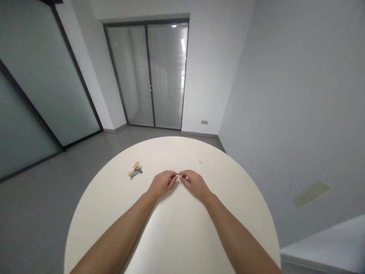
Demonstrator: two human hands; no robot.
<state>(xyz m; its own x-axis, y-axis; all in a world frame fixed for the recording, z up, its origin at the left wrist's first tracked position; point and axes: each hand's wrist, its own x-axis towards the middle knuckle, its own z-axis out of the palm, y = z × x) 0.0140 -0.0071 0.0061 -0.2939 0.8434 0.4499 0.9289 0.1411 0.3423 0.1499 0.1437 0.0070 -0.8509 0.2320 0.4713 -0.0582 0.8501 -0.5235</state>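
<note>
Two tall glazed door leaves (146,76), with slatted blinds behind the glass, close the far end of a pale room; a frosted glass partition (48,76) runs along the left side, a plain grey wall (288,95) along the right, and a grey floor (37,213) lies between them; a white ledge (322,243) enters at the lower right corner. A round cream table top (182,236) fills the lower middle of the view; two bare forearms reach across it from the near edge, so that the left hand (162,184) and the right hand (196,185) meet near the table's centre. Their fingers are curled inward and close together; the fingertips (172,176) of both hands converge and appear pinched on one small pale piece (178,176), held just above the table top between them. That piece is mostly hidden and too small to identify; it looks light and stiff, with so little surface that only a fingertip pinch at its edges would hold it, and it could easily slip. Just beyond the left hand, near but not touching it, lies a small heap of wooden clothes pegs (135,167) crossed over grey plastic pegs (136,172); they look light and rigid, best taken by their narrow bodies. A tiny yellow scrap (200,161) lies well apart, beyond the right hand.
</note>
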